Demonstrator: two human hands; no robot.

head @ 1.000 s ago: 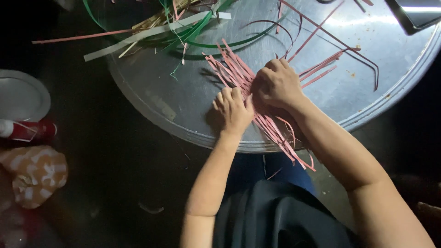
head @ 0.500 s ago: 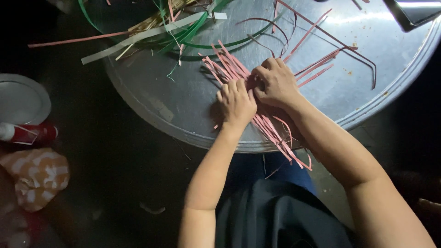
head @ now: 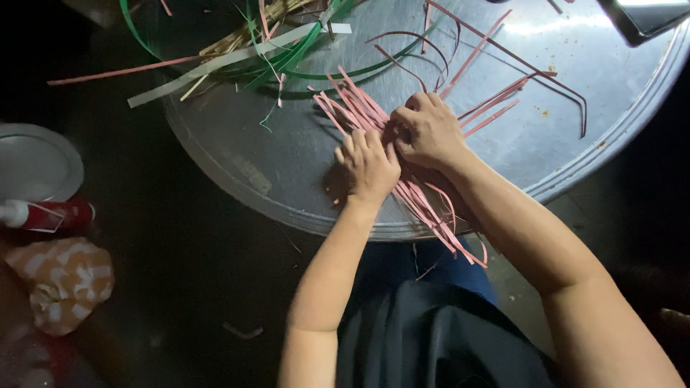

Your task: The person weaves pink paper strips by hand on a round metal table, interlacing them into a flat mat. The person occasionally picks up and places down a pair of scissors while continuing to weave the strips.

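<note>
A bundle of thin pink strips (head: 352, 108) lies fanned across a round metal tray (head: 287, 179), its near ends hanging over the tray's front rim. My left hand (head: 368, 165) presses flat on the strips, fingers together. Right beside it, touching, my right hand (head: 430, 129) is curled over the same bundle, fingers pinching strips against the tray. The part of the bundle under both hands is hidden.
Green strips (head: 295, 54), a pale flat strip (head: 215, 72) and straw lie at the tray's far left. Loose dark-red strips (head: 525, 79) curl at the right. A small round plate (head: 32, 162), a red bottle (head: 50, 214) and a patterned orange cloth (head: 61, 280) sit at the left.
My left hand has slid up along the strips to sit against my right hand. The right hand has stayed on the bundle.
</note>
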